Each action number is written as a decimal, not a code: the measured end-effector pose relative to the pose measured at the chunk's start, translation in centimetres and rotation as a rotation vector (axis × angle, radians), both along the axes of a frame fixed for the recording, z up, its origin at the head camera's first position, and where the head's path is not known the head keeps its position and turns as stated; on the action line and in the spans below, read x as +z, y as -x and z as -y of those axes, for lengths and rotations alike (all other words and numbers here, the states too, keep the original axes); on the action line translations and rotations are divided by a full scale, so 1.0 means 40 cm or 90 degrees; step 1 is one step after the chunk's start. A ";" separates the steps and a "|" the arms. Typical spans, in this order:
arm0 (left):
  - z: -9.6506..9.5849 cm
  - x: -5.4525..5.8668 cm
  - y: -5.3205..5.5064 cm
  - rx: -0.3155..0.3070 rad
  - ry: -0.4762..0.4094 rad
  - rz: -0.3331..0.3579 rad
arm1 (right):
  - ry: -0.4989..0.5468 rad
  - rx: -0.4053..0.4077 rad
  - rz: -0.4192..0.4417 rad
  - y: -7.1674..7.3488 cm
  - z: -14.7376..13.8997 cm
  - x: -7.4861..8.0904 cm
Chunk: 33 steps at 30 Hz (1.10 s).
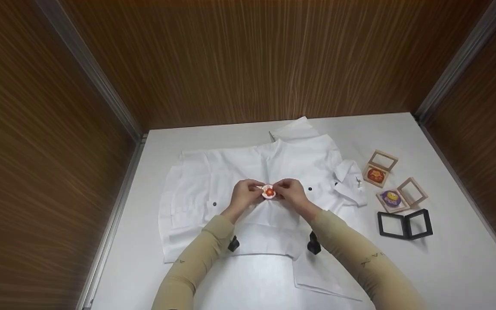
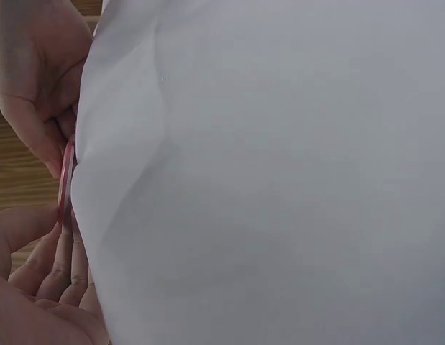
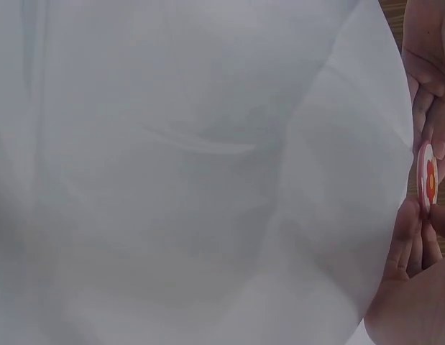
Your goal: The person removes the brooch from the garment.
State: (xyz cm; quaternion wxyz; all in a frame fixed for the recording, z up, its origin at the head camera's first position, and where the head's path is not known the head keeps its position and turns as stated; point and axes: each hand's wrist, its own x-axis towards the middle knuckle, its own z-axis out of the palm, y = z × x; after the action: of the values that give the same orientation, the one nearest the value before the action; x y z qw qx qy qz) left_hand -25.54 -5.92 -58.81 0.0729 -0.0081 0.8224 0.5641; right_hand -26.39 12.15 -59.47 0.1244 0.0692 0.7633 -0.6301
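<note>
A round badge (image 1: 268, 191) with a red flower on a white face is held up against a white garment (image 1: 235, 165) spread over the table. My left hand (image 1: 245, 194) pinches the badge by its left edge, and my right hand (image 1: 293, 192) pinches the opposite edge. Seen from the left wrist, the badge (image 2: 65, 176) is nearly edge-on against raised white cloth (image 2: 265, 172). The right wrist view has the flower side of the badge (image 3: 428, 180) turned away from the fabric. The cloth partly hides the fingertips behind it.
Right of the garment lie two open wooden cases, one with a red round piece (image 1: 376, 175), the other with a purple and yellow one (image 1: 391, 198). Nearer is an open black frame (image 1: 405, 224). Wood-grain panels (image 1: 248, 60) enclose the white table (image 1: 248, 284).
</note>
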 end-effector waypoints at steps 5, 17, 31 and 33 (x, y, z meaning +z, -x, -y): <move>0.000 0.000 -0.001 0.009 0.006 0.006 | 0.007 -0.015 -0.004 -0.003 0.007 -0.003; -0.005 -0.009 0.002 0.015 0.003 0.016 | 0.013 -0.028 -0.013 -0.005 0.008 -0.006; -0.013 -0.013 0.002 -0.013 0.019 -0.007 | 0.014 -0.037 0.003 -0.008 -0.003 -0.002; -0.014 -0.014 0.003 -0.016 0.021 -0.012 | 0.019 -0.038 0.000 -0.008 -0.003 -0.002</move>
State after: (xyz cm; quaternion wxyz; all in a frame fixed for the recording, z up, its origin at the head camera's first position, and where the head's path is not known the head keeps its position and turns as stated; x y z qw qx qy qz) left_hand -25.64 -5.37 -59.36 0.0722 0.0060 0.8323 0.5495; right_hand -26.05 12.29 -59.57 0.1065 0.0905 0.7514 -0.6449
